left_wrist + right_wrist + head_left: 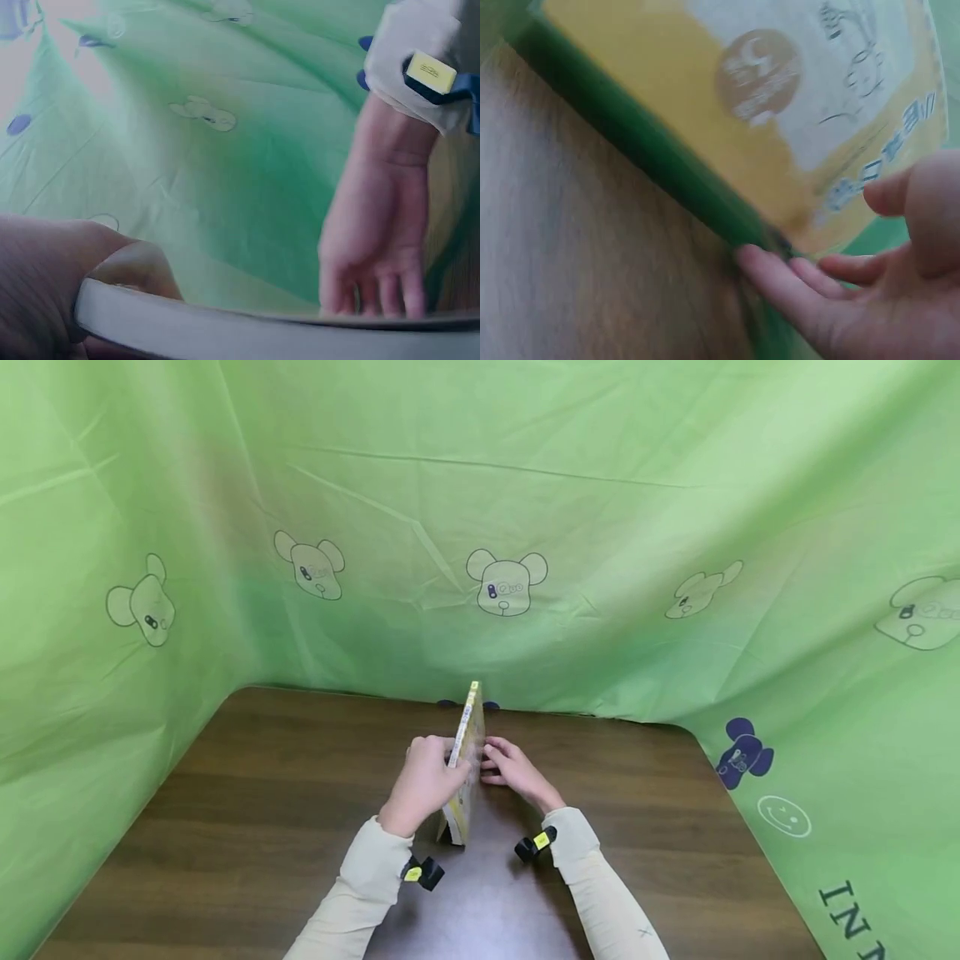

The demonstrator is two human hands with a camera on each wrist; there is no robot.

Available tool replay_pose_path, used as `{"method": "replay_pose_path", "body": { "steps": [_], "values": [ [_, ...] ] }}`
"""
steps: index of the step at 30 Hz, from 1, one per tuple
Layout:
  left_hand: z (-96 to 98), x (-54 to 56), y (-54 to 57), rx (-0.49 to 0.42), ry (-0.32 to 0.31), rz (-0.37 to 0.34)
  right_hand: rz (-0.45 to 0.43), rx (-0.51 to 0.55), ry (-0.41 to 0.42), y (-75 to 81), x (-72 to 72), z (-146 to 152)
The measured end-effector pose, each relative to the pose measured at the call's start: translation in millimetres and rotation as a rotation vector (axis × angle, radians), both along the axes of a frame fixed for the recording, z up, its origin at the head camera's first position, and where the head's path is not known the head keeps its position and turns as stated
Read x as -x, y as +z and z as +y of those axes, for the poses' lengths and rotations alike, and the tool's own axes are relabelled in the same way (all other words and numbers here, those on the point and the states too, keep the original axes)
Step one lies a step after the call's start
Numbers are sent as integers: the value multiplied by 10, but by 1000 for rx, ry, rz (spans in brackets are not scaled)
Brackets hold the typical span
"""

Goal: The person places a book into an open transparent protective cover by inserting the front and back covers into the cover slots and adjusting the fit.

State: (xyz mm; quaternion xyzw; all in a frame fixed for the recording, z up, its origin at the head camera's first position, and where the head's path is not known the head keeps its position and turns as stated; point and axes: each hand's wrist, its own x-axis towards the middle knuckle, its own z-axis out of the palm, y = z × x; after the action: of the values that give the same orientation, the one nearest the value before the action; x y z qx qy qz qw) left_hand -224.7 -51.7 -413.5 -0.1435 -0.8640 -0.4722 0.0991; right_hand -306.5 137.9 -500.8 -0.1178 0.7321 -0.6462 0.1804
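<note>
A thin book (pixel 471 722) with a yellow and white cover stands on edge on the table, seen almost edge-on in the head view. My left hand (pixel 429 781) grips it along its upper edge, thumb on the right-hand cover. To the right of the book, my right hand (pixel 517 768) reaches toward that cover with its fingers loosely extended. In the right wrist view the cover (pixel 652 67) shows blue lettering and a round brown badge. The right fingertips (pixel 761 262) lie at the book's green edge strip; whether they press on it cannot be told.
A brown wooden table (pixel 300 752) with rounded far corners carries the book. Green cloth (pixel 600 510) printed with bear heads hangs behind and at both sides. Each sleeve has a black wrist camera (pixel 535 843) with a yellow label.
</note>
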Motion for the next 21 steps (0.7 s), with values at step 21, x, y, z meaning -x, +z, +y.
{"method": "replay_pose_path", "body": {
  "steps": [21],
  "values": [
    [-180, 25, 197, -247, -23, -81, 71, 278, -51, 106, 2, 239]
  ]
}}
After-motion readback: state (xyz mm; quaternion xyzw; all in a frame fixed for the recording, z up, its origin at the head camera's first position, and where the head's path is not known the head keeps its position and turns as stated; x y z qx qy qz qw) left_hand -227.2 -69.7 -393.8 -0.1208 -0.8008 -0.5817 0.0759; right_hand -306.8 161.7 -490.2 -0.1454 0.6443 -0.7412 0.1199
